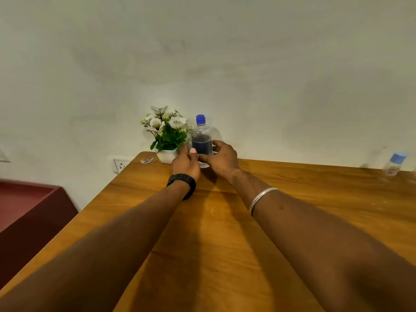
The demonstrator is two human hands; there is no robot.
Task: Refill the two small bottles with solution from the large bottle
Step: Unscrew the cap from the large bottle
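The large clear bottle (pixel 201 138) with a blue cap and a dark blue label stands upright at the far edge of the wooden table (pixel 292 199), by the wall. My left hand (pixel 185 163) and my right hand (pixel 221 157) are on either side of its lower half, fingers curled around it; the right hand's fingers touch the label. Whether the left hand touches the bottle, I cannot tell. One small clear bottle (pixel 394 164) with a blue cap stands far to the right on the table. No second small bottle is in view.
A white pot of artificial flowers (pixel 166 134) stands right beside the large bottle on its left. A small sticker (pixel 146 160) lies near the table's far left corner. A wall socket (pixel 120 165) and a dark red cabinet (pixel 29 212) are left of the table.
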